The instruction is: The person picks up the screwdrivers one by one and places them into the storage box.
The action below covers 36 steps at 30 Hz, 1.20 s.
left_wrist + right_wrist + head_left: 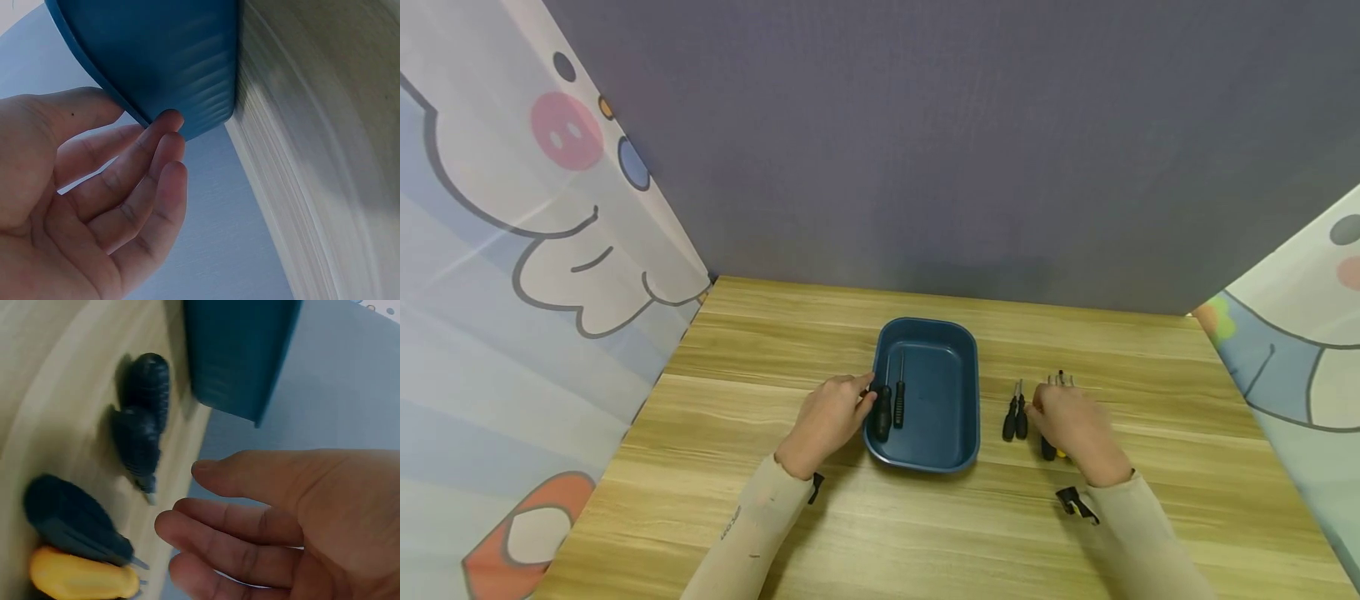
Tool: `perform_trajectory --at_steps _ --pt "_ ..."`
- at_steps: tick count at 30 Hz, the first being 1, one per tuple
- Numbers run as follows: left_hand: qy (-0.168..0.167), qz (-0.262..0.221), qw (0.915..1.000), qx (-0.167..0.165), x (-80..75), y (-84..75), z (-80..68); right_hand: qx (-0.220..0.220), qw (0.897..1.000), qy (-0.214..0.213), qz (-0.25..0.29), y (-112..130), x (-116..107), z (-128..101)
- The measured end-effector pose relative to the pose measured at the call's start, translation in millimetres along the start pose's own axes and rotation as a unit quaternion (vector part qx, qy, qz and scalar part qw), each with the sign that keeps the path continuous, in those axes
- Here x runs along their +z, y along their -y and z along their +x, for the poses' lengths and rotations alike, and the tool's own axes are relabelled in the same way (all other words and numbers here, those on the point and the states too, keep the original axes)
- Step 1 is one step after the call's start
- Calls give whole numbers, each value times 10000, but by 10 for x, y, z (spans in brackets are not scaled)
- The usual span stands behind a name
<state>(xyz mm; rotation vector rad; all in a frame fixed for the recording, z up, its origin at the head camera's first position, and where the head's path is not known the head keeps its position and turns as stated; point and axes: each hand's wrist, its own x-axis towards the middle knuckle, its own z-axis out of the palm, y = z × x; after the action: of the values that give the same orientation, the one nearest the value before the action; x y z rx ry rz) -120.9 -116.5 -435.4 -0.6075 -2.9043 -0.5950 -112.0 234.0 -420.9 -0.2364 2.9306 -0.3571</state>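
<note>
My left hand (829,417) grips the left rim of a blue rectangular tray (938,408), thumb over the edge and fingers against the outer wall in the left wrist view. Inside the tray lie a thick-handled black screwdriver (883,414) and a slimmer one (899,406), side by side along its left wall. To the tray's right, two small black screwdrivers (1008,423) rest on the table. My right hand (1073,427) hovers beside them with loosely bent fingers, holding nothing. Partly hidden below it are a dark-handled screwdriver (75,515) and a yellow-handled one (84,575).
The wooden table (910,533) ends at a grey panel (940,167) behind the tray. Cartoon-printed curtains (490,333) hang on the left and right sides. Thin metal tips (1060,380) stick out past my right hand's far side.
</note>
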Motion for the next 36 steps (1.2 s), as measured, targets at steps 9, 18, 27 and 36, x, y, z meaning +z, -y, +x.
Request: perform_trajectory --at_steps 9,18,27,36 --pt "-30 13 10000 50 -2 2 5 183 9991 192 336 -52 137 100" --pt "-27 10 10000 22 -10 1 3 330 9977 304 507 -42 160 174" --pt "-26 0 10000 13 -5 -1 -2 306 9984 271 390 -73 176 236" --pt "-20 16 10000 -19 6 -1 7 453 9971 438 433 -86 177 265"
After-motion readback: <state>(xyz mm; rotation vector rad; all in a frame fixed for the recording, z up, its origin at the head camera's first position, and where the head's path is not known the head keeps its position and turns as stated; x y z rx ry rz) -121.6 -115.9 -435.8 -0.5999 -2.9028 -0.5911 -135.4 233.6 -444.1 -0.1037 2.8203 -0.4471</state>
